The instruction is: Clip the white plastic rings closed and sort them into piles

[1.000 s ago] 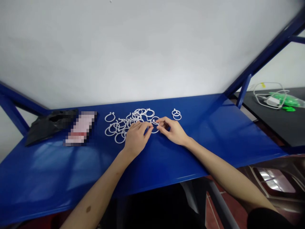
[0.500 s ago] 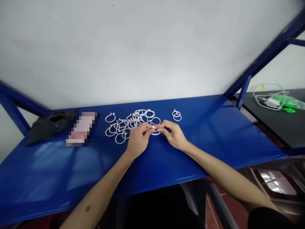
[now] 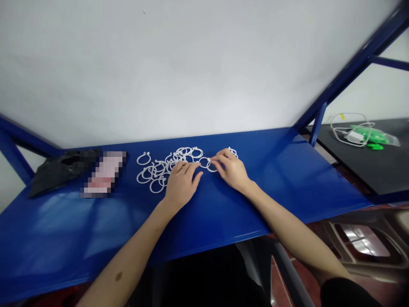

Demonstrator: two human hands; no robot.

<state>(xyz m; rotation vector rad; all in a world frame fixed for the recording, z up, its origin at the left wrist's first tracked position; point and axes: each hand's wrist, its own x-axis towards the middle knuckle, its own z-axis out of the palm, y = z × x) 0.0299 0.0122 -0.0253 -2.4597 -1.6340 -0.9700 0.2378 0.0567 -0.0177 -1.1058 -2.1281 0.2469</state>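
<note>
A pile of white plastic rings (image 3: 157,166) lies on the blue table, several of them overlapping; some have small knobs or clasps at a gap. My left hand (image 3: 182,184) rests over the pile's right side, fingers stretched forward and thumb apart, its fingertips by a loose ring (image 3: 200,164). Between the thumb and fingers of my right hand (image 3: 232,171) is a white ring (image 3: 211,171), held low over the table just right of the pile. Behind my right hand, more white rings (image 3: 234,152) lie partly hidden.
On the left of the blue table (image 3: 128,238) are a black plastic bag (image 3: 54,172) and a pixelated flat object (image 3: 105,172). Blue metal posts (image 3: 318,123) stand at both ends. A black table (image 3: 361,162) on the right carries a white cable (image 3: 335,132) and green items (image 3: 373,135).
My hands have parted from their joint pinch. The left has opened and moved slightly left to the pile; the right has shifted toward the back with a ring. The view has turned slightly.
</note>
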